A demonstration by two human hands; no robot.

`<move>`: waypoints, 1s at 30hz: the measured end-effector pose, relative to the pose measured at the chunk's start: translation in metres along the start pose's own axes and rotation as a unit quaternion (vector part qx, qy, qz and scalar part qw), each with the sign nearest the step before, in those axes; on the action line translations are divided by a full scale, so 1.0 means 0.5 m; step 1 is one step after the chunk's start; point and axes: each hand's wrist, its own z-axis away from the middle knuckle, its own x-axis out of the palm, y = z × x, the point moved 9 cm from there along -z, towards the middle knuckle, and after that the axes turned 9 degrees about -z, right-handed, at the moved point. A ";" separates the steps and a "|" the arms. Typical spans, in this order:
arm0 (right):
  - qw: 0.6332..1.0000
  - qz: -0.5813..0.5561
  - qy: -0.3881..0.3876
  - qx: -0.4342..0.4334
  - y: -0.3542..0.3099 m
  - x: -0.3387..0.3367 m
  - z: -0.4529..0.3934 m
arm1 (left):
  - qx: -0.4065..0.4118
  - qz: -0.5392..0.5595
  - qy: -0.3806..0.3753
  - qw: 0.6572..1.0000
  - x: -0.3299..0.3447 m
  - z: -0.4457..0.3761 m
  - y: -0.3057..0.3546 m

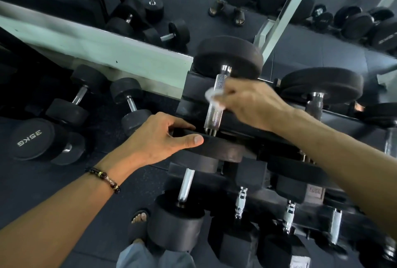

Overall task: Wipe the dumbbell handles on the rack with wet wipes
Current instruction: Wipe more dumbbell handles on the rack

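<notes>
Big black rack (194, 87) fills the middle, tiers stepping down toward the viewer, a mirror (193, 10) right behind it. On the top tier sits the dumbbell (227, 57), long axis running away from us toward the mirror, near end low, far end high. Its handle (216, 104), knurled metal, is bare above and below the wipe; a neighbour dumbbell (320, 84) sits just to the right, open floor to the left. Right hand (255, 102) is clenched on the white wipe (211, 95), pressing it against the handle's middle. Left hand (163, 136) grips the near weight's (219, 146) rim, thumb on top
</notes>
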 end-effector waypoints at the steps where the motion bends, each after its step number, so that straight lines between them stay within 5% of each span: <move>1: 0.998 -0.005 0.054 0.043 0.024 -0.021 -0.002 | -0.003 -0.003 0.000 1.000 0.000 0.000 -0.002; 3: 0.992 -0.011 0.097 0.078 0.025 -0.019 0.011 | -0.003 0.005 -0.001 1.000 0.001 0.000 -0.003; 7: 0.999 -0.030 0.003 0.013 -0.047 0.036 0.034 | 0.003 0.018 0.000 1.000 0.001 -0.002 -0.004; 13: 0.976 -0.005 0.162 0.143 0.047 -0.013 0.001 | 0.003 0.027 -0.004 1.000 0.006 -0.002 -0.007; 18: 0.996 -0.054 0.056 0.040 -0.020 0.025 0.030 | 0.008 0.038 -0.006 0.999 0.006 -0.003 -0.003; 24: 0.959 -0.021 0.233 0.162 0.063 -0.017 0.007 | 0.002 0.037 -0.017 0.999 0.008 0.001 0.002; 30: 0.962 -0.131 0.185 0.154 0.000 0.033 0.064 | 0.009 0.038 -0.009 0.999 0.008 0.003 0.001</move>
